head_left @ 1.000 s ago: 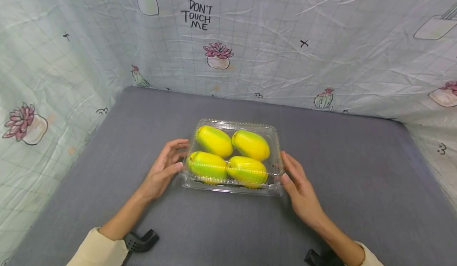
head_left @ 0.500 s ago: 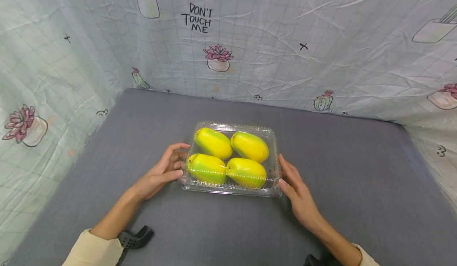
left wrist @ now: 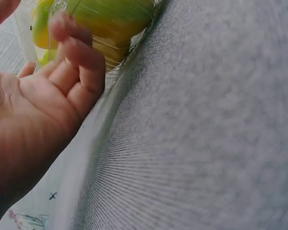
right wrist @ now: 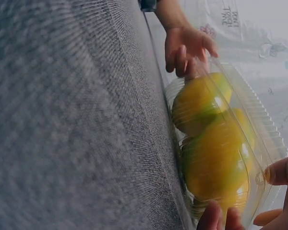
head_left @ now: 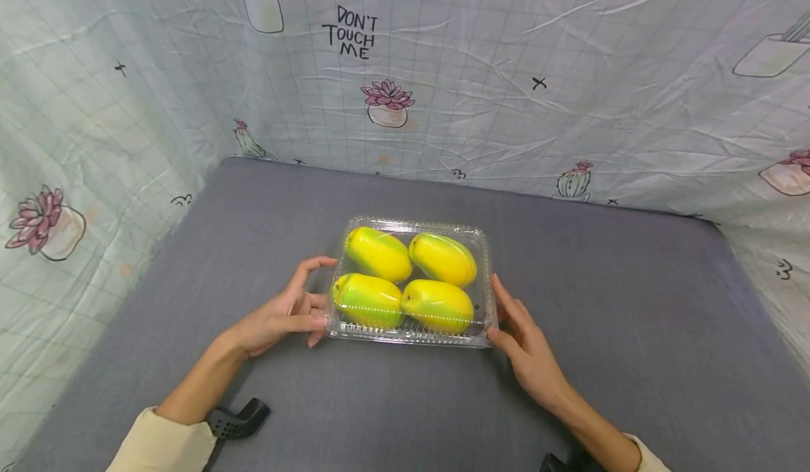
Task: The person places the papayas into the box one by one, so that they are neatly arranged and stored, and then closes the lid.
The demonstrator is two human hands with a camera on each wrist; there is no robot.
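Between the left hand and right hand, a clear mango box, each grip's fingers curled on its ends.

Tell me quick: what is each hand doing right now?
Left hand: curled fingers grip the left end of the clear box.
Right hand: fingers hold the box's right end.
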